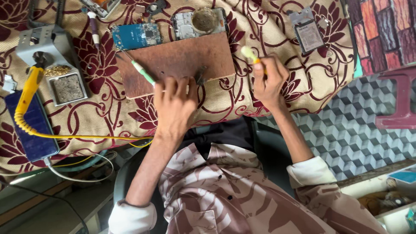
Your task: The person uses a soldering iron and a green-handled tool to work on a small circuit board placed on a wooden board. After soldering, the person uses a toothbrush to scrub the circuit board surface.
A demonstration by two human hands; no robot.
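Observation:
My left hand [174, 103] rests on the near edge of a brown wooden board [182, 58], fingers curled over the end of a thin tool with a green and white handle [142, 72] that points away to the left. A small dark part [200, 76] lies on the board at my fingertips. Just right of the board, my right hand [268, 80] is closed around a tool with a pale yellow-green handle [249, 53] that sticks up from my fist. A blue circuit board [136, 36] and an opened phone frame [198, 22] lie at the board's far edge.
The table has a cream and maroon flowered cloth [108, 108]. On the left stand a grey soldering station [41, 43], a sponge tray [67, 89], a yellow soldering iron [28, 92] with its yellow cable, and a dark blue phone [32, 130]. A phone part [307, 34] lies far right.

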